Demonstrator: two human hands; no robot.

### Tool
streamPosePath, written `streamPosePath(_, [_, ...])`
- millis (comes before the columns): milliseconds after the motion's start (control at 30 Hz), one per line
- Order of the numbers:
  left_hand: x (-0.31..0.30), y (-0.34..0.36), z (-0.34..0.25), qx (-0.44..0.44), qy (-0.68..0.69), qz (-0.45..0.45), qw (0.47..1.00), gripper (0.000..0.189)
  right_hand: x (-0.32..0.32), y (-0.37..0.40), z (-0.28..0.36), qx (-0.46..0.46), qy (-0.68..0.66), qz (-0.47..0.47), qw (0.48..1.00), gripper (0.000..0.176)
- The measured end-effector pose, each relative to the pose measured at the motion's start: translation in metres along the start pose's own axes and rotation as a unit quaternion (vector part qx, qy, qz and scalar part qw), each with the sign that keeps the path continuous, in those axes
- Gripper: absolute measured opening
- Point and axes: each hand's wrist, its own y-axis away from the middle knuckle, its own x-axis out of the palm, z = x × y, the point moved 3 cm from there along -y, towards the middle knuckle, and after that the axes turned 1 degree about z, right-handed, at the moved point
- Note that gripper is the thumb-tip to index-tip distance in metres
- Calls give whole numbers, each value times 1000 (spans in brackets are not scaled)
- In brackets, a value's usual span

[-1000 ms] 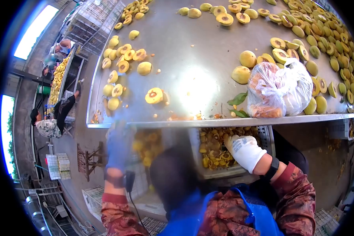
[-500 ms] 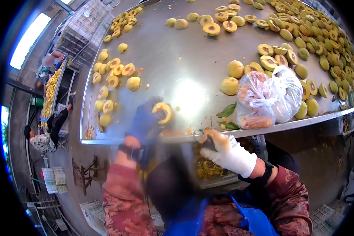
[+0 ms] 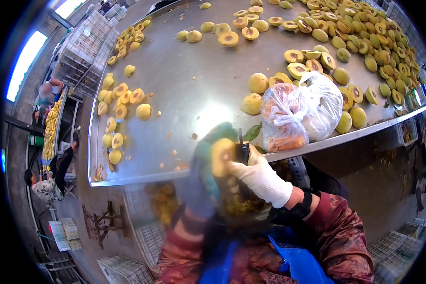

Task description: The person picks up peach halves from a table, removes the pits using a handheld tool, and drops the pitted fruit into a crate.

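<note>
In front of my chest, past the table's near edge, my left hand [image 3: 206,161], in a blue-green glove and blurred by motion, is closed around a yellow peach half [image 3: 222,157]. My right hand [image 3: 262,180], in a white glove, grips a small black-handled tool [image 3: 242,152] with a thin metal part pointing up; its working end is not clear. The right thumb touches or nearly touches the peach half. Several cut peach halves [image 3: 120,97] lie in a group on the left side of the metal table [image 3: 175,104].
A plastic bag of food [image 3: 284,118] lies at the near edge beside green leaves [image 3: 253,132]. A large heap of peach halves [image 3: 364,38] covers the far right. Below the edge stands a crate [image 3: 146,227]. Two people work at another table [image 3: 66,128] far left.
My left hand has brought the peach half from over the table toward my right hand. The right hand has turned the tool upright beside it. The view has shifted slightly.
</note>
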Motion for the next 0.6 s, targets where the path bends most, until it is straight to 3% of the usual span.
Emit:
streamPosePath(67, [6,-4,8,-33,52,-34,997,58,-1,3,2,-23,47,-1,999,46])
streamPosePath(100, [7,-9,7,-18,63,-22,998,58,0,8,11,7,85,2,996,47])
streamPosePath(133, [7,-14,5,-2,73,-8,997,57,-5,5,6,-114,203,-22,972,46])
streamPosePath(200, [-2,-18,4,8,49,-61,997,57,-5,1,-7,-343,415,-69,839,43])
streamPosePath(333, [-12,-15,7,27,15,-50,998,55,-8,3,-11,-244,414,-37,876,34])
streamPosePath(500, [-16,-11,10,57,-26,-12,998,50,-6,4,-11,-244,420,-23,874,23])
streamPosePath(600, [-19,-10,9,112,-127,-1,986,47,-3,6,-8,-242,420,-24,875,20])
